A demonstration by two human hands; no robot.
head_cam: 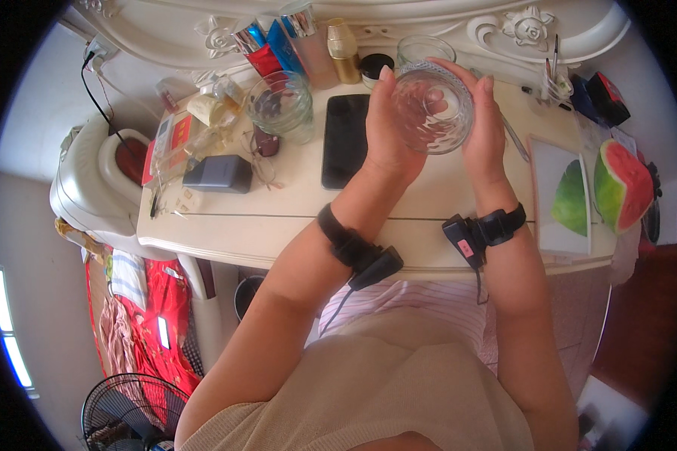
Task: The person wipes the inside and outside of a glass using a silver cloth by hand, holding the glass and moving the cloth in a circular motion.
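A clear glass bowl (432, 113) is held between both palms above the cream table, its round opening facing the camera. My left hand (394, 124) grips its left side and my right hand (483, 121) its right side, fingers partly hidden behind it. A black smartphone (345, 141) lies flat just left of my left wrist. Another clear glass bowl (280, 107) stands further left, and one more glass bowl (426, 49) shows behind the held one. A black-lidded jar (376, 69) stands by my left thumb.
Cosmetic bottles (310, 53) line the back. Eyeglasses (262, 163) and a grey box-shaped thing (218, 173) lie left. A thin metal utensil (515, 138), a cut watermelon piece (624, 186) and a board with a leaf-green shape (558, 197) are right. A black fan (132, 411) stands at lower left.
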